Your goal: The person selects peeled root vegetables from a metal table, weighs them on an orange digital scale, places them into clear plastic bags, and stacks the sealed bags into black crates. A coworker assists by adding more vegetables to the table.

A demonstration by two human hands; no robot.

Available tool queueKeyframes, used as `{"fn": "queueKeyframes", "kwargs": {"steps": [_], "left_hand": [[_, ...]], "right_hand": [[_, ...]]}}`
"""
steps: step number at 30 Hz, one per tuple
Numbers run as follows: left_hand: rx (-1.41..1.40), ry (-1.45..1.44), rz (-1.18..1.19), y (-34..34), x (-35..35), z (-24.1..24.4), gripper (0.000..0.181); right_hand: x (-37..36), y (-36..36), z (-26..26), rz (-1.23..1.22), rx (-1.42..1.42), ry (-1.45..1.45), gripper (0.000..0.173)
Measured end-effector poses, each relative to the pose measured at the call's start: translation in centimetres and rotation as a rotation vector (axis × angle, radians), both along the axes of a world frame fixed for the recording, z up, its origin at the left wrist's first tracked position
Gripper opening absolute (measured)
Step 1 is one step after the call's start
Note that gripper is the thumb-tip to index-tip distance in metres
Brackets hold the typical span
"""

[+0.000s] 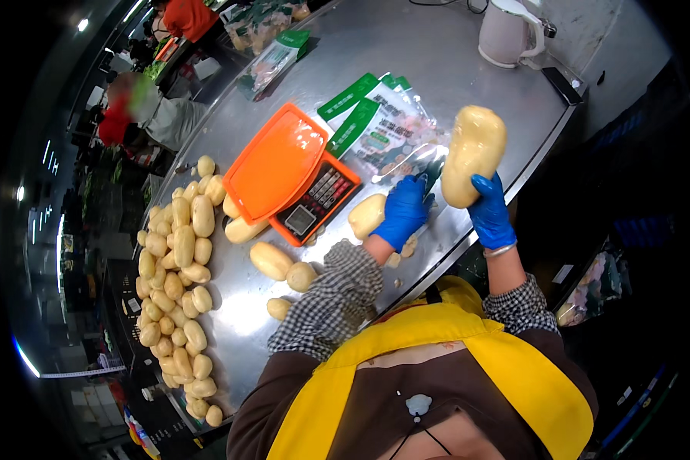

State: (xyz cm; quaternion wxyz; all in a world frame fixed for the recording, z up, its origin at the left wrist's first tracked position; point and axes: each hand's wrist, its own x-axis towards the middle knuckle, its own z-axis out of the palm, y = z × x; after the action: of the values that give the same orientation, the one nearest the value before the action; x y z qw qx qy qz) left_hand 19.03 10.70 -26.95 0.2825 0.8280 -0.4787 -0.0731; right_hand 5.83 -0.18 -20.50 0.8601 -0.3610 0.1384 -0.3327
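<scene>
My right hand (491, 213), in a blue glove, grips the lower end of a large, glossy peeled potato (474, 152) held up at the table's near edge. My left hand (402, 213), also blue-gloved, is at the near end of a clear printed plastic bag (394, 138). Dark green film shows between its fingers and thumb. This bag overlaps others with green tops on the steel table. Another peeled potato (368, 215) lies against the left hand's outer side, partly hidden by it. Small pale potato pieces (408, 246) lie below that hand.
An orange weighing scale (279, 164) stands left of the bags. A large heap of peeled potatoes (178, 259) covers the table's left side, with loose ones (271, 261) nearer. A filled bag (273, 63) and an electric kettle (506, 34) stand farther back. Co-workers (169, 118) are beyond the table.
</scene>
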Motion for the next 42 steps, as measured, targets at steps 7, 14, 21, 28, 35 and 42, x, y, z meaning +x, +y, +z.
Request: {"fn": "queueKeyframes", "kwargs": {"steps": [7, 14, 21, 28, 35, 42], "left_hand": [[0.144, -0.095, 0.131, -3.7, 0.9, -5.3, 0.028], [-0.019, 0.166, 0.228, -3.7, 2.5, -6.4, 0.018], [-0.149, 0.827, 0.513, -4.6, 2.4, 2.9, 0.016], [-0.426, -0.169, 0.244, -5.2, 3.5, 2.3, 0.012], [0.116, 0.248, 0.158, -4.0, 1.2, 1.3, 0.028], [-0.225, 0.041, 0.010, -4.0, -0.7, 1.9, 0.022]], "right_hand": [[-3.4, -5.3, -3.8, 0.064, 0.090, 0.066, 0.060], [-0.6, -5.7, -5.4, 0.281, 0.121, 0.100, 0.065], [0.9, -4.9, -6.2, 0.366, -0.179, 0.183, 0.080], [-2.6, -3.9, -5.8, 0.295, -0.502, 0.384, 0.081], [-4.9, -1.5, -3.5, 0.180, 0.188, 0.307, 0.065], [-5.2, -1.3, -5.6, 0.114, -0.557, 0.484, 0.068]]}}
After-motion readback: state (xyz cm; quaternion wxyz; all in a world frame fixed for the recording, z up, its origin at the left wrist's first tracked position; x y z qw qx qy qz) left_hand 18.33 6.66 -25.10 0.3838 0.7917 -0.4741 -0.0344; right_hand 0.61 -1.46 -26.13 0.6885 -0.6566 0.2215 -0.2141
